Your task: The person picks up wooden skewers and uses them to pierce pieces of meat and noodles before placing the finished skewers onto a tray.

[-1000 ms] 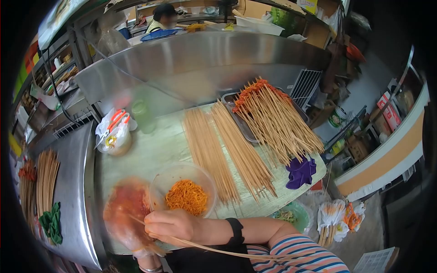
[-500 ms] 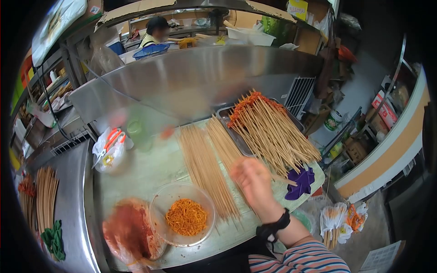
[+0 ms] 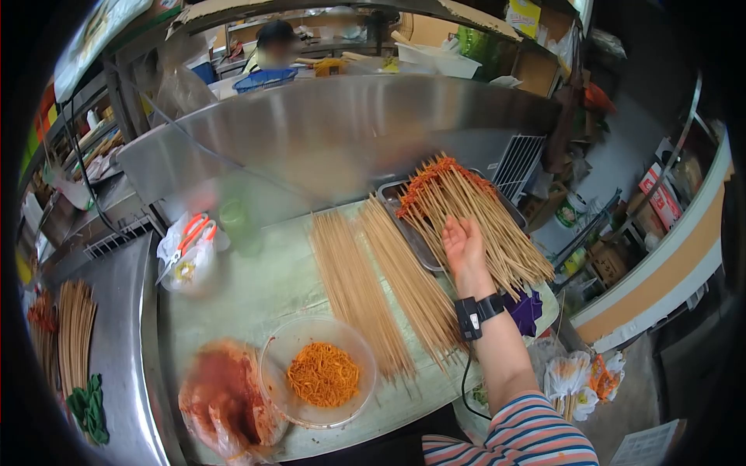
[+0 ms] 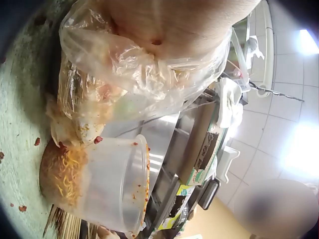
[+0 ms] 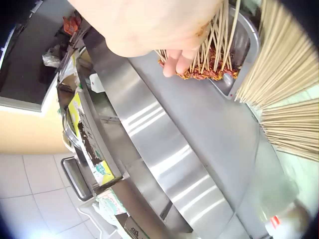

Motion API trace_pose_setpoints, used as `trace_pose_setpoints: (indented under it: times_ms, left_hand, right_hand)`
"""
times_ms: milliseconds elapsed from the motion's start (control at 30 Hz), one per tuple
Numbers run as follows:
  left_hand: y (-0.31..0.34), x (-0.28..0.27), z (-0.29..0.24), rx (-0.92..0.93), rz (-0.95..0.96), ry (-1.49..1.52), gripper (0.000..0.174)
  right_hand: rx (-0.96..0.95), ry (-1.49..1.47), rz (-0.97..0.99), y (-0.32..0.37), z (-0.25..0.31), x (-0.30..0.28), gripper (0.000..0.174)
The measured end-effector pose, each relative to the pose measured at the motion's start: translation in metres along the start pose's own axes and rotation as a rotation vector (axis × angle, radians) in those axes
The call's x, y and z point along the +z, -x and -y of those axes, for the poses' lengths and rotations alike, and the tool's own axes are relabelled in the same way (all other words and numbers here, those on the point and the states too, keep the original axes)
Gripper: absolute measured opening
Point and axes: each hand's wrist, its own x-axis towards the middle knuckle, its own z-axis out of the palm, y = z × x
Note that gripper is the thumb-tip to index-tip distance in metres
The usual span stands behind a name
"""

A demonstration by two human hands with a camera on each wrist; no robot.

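Brushed steel panelling (image 3: 334, 109) is standing along the far edge of the pale green table (image 3: 249, 303). My right hand (image 3: 464, 247) is hanging over the coated skewers (image 3: 505, 225), its fingers relaxing in a loose curve and gripping nothing. These skewers are lying heaped in a metal tray (image 3: 423, 252) at the table's far right corner, their orange-red ends pointing to the far edge and their sticks running toward the near edge. My left hand (image 3: 233, 400) is working near the table's near left corner inside clear plastic (image 4: 149, 79) smeared with red; I cannot tell whether its fingers are holding anything. Just beside it, a round tub (image 3: 320, 328) is holding orange shreds (image 3: 322, 374). Between the tub and the tray, two rows of bare skewers (image 3: 412, 272) are lying side by side. A purple cloth (image 3: 527, 312) is resting by the right edge, next to my forearm. Toward the far left corner, orange-handled scissors (image 3: 194, 231) are lying on white plastic (image 3: 203, 268). Beyond the left edge, a steel table (image 3: 128, 349) is carrying more bundled skewers (image 3: 76, 326) and a green cloth (image 3: 89, 408).
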Motion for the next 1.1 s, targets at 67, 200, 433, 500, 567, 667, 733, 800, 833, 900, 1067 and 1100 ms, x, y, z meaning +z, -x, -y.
trace_pose_setpoints:
  times_ms: [67, 200, 433, 500, 567, 667, 733, 800, 833, 900, 1067, 1100]
  left_hand:
    - [-0.001, 0.003, -0.001, 0.075, 0.046, -0.05, 0.039]
    - [0.001, 0.011, -0.015, 0.051, 0.034, -0.064, 0.034]
    - [-0.004, -0.004, 0.005, 0.1, 0.011, -0.142, 0.031]
    - [-0.006, -0.009, 0.009, 0.146, 0.009, -0.18, 0.031]
    - [-0.008, -0.011, 0.015, 0.189, 0.008, -0.212, 0.03]
    - [-0.007, -0.01, 0.015, 0.197, 0.003, -0.203, 0.029]
    - [-0.004, -0.004, 0.01, 0.135, -0.007, -0.127, 0.028]
    - [0.0, 0.003, 0.002, 0.074, -0.024, -0.058, 0.027]
    - [0.001, 0.005, -0.002, 0.049, -0.045, -0.033, 0.026]
    - [0.004, 0.01, -0.009, -0.001, -0.064, 0.021, 0.024]
    - [-0.006, -0.002, -0.011, -0.028, -0.108, 0.31, 0.031]
    - [-0.01, -0.005, -0.019, -0.046, -0.101, 0.356, 0.031]
  right_hand:
    - [0.109, 0.341, 0.268, 0.02, -0.007, 0.006, 0.034]
    - [0.159, 1.145, 0.542, 0.053, -0.051, 0.025, 0.03]
    - [-0.109, 1.961, 0.75, 0.055, -0.096, 0.032, 0.017]
    - [0.113, 1.723, 0.668, 0.045, -0.096, 0.022, 0.015]
    - [0.241, 1.537, 0.592, 0.04, -0.088, 0.017, 0.014]
    - [0.286, 1.426, 0.557, 0.041, -0.075, 0.012, 0.011]
    - [0.236, 1.4, 0.559, 0.037, -0.071, 0.007, 0.013]
    - [0.189, 1.418, 0.555, 0.043, -0.062, 0.012, 0.016]
    - [0.174, 1.345, 0.561, 0.051, -0.052, 0.018, 0.015]
    - [0.197, 1.012, 0.659, 0.055, -0.035, 0.022, 0.013]
    - [-0.14, 0.453, 0.501, 0.129, -0.006, 0.074, 0.018]
    - [-0.177, 0.493, 0.568, 0.144, -0.008, 0.077, 0.017]
